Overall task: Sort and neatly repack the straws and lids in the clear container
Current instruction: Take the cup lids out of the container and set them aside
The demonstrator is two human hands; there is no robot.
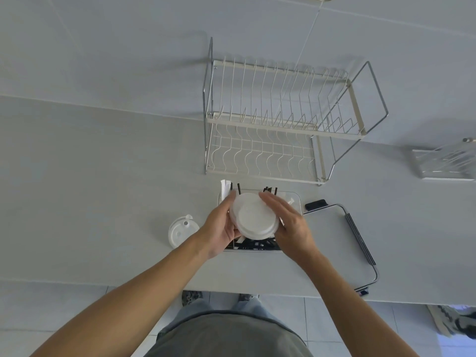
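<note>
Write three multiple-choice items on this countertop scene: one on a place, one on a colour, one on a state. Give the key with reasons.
1. Where does the single white round plastic lid with a flip tab lie?
A. on the counter, left of the clear rectangular container
B. inside the dish rack
C. on the tray at right

2. What colour are the thin plastic straws in the container?
A. red
B. black
C. green

3. What is the state of the stack of white round plastic lids?
A. lying loose on the floor
B. held between the left hand and right hand
C. standing in the rack

Key: 1 A, the lid rests on bare counter beside the left wrist. 2 B, dark straw ends show at both ends of the container. 3 B, fingers of both hands press the stack's sides above the container.
</note>
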